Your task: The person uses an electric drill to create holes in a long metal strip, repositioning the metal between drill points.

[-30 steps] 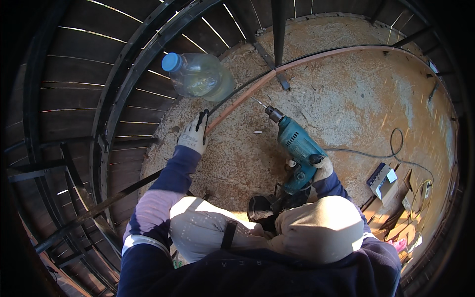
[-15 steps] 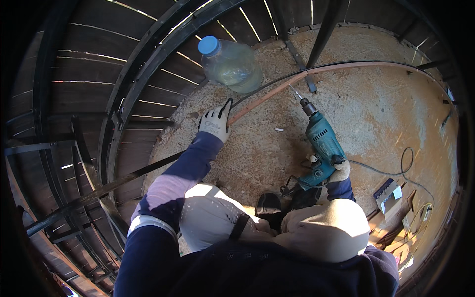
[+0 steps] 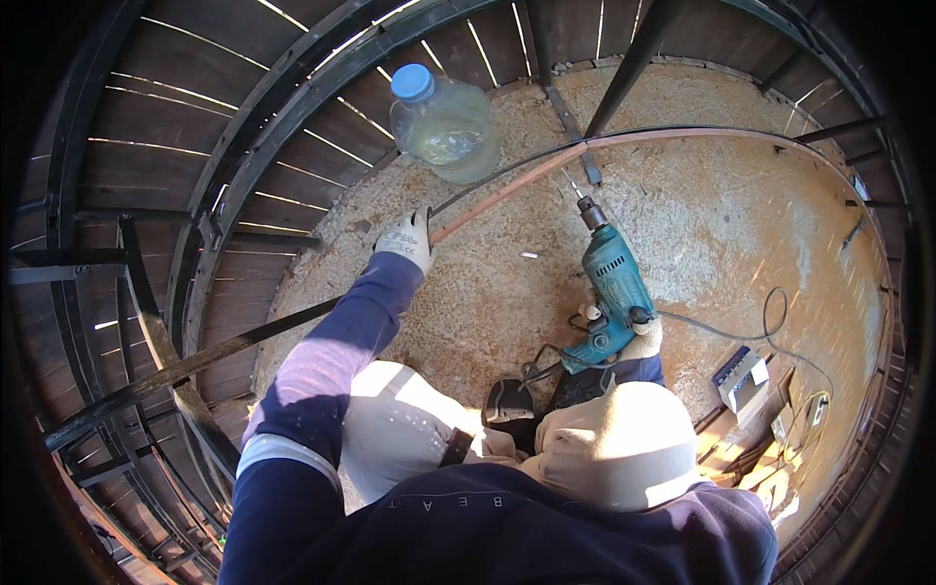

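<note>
Step in hand, as judged: the strip (image 3: 507, 190) is being steadied while the drill (image 3: 616, 276) is held ready beside it. No drilling can be confirmed.

Strip: reddish, long and curved, with a dark edge along its outer side. It runs from the left hand (image 3: 405, 242) up past the foot of a dark post (image 3: 629, 78) and round to the right, above the floor (image 3: 468, 302).

Left hand: gloved, at the near end of the strip, fingers partly curled against it. Whether they grip or merely rest cannot be determined.

Right hand (image 3: 641, 338): gloved, closed around the handle of the drill, with fingers showing on both sides. Pressure on the trigger cannot be told.

Drill: teal body, pointing up and away from the person. The bit (image 3: 573, 184) is fitted; its tip appears just short of the strip, near the post. Depth between them is unclear.

Surroundings: a blue-capped bottle (image 3: 444, 132) stands beyond the left hand. The cord (image 3: 721, 338) trails off to the right, towards a small box (image 3: 741, 378).

Next move, as judged: it calls for a firm left hold and careful aim of the bit, with the cord kept slack.
</note>
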Available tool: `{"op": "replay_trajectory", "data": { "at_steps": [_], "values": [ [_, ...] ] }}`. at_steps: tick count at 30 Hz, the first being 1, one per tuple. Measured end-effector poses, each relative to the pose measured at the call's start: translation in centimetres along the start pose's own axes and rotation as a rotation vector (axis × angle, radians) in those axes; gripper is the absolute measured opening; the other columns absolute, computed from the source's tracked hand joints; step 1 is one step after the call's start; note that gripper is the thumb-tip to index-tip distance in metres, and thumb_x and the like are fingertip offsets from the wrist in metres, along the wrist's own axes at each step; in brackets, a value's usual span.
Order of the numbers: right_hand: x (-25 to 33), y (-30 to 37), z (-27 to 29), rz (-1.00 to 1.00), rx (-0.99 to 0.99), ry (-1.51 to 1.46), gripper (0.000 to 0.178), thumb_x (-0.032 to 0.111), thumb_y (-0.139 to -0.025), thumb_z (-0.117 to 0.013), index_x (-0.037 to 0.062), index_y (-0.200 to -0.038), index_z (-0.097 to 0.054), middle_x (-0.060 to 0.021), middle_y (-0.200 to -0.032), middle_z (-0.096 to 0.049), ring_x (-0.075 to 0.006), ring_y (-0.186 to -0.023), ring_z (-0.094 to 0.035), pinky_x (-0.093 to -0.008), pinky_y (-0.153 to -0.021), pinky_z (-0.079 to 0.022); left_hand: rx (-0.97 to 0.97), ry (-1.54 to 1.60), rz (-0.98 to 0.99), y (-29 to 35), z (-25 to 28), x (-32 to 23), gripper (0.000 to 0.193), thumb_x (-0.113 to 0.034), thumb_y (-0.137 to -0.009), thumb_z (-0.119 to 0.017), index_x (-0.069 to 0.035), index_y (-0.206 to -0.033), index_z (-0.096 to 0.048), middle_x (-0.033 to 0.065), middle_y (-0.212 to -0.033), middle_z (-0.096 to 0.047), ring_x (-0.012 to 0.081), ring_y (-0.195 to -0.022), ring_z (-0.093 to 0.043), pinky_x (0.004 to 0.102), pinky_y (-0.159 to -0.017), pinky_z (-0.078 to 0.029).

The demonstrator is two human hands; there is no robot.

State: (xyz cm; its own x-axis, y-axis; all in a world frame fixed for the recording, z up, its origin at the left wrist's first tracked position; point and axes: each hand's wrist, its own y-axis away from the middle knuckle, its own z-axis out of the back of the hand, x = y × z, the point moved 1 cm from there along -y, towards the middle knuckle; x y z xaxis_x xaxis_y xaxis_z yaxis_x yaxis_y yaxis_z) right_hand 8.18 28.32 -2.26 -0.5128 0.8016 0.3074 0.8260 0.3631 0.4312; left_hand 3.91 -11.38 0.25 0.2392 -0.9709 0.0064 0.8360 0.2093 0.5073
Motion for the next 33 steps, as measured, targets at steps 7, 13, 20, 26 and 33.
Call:
{"op": "replay_trajectory", "data": {
  "at_steps": [7, 13, 20, 26, 33],
  "values": [
    [-1.1, 1.3, 0.7, -0.016, -0.020, 0.020, 0.085, 0.016, -0.064, -0.077, -0.0039, -0.142, -0.048, -0.0249, -0.122, -0.063, -0.0356, -0.100, -0.065, -0.0457, -0.086, -0.057, -0.033, -0.028, -0.044, 0.0, 0.4, -1.1, 0.078, -0.026, -0.083, -0.076, -0.002, -0.148, -0.040, 0.0209, -0.131, -0.059, 0.0363, -0.122, -0.059, 0.0460, -0.100, -0.050],
    [-1.8, 0.6, 0.4, 0.013, -0.045, 0.088, 0.086, 0.018, -0.064, -0.075, -0.0038, -0.143, -0.047, -0.0238, -0.121, -0.064, -0.0343, -0.097, -0.066, -0.0451, -0.087, -0.057, -0.062, -0.027, -0.056, -0.1, 0.2, -0.7, 0.078, -0.027, -0.085, -0.076, -0.001, -0.149, -0.040, 0.0223, -0.129, -0.060, 0.0366, -0.119, -0.061, 0.0452, -0.100, -0.050],
    [-1.3, 0.3, -0.7, 0.004, 0.025, 0.028, 0.087, 0.014, -0.063, -0.074, -0.0034, -0.144, -0.046, -0.0233, -0.120, -0.064, -0.0332, -0.095, -0.064, -0.0450, -0.085, -0.056, 0.011, -0.009, -0.019, 0.2, 1.1, -0.9, 0.078, -0.027, -0.085, -0.075, 0.000, -0.148, -0.039, 0.0230, -0.127, -0.061, 0.0368, -0.117, -0.062, 0.0457, -0.099, -0.050],
    [-1.2, 0.3, 0.1, 0.002, 0.004, 0.029, 0.087, 0.013, -0.063, -0.075, -0.0036, -0.144, -0.047, -0.0230, -0.120, -0.064, -0.0331, -0.096, -0.064, -0.0450, -0.086, -0.055, 0.009, 0.002, -0.014, 0.3, 1.2, -1.2, 0.078, -0.028, -0.085, -0.075, -0.001, -0.149, -0.039, 0.0233, -0.127, -0.061, 0.0377, -0.117, -0.061, 0.0460, -0.099, -0.050],
    [-1.0, 0.2, 0.0, -0.008, 0.030, 0.014, 0.086, 0.011, -0.064, -0.073, -0.0043, -0.144, -0.046, -0.0233, -0.122, -0.064, -0.0341, -0.098, -0.065, -0.0458, -0.088, -0.055, 0.016, -0.006, -0.008, 0.2, 1.0, -1.0, 0.079, -0.027, -0.085, -0.075, -0.001, -0.150, -0.038, 0.0230, -0.131, -0.059, 0.0374, -0.118, -0.061, 0.0453, -0.101, -0.049]
  ]
}}
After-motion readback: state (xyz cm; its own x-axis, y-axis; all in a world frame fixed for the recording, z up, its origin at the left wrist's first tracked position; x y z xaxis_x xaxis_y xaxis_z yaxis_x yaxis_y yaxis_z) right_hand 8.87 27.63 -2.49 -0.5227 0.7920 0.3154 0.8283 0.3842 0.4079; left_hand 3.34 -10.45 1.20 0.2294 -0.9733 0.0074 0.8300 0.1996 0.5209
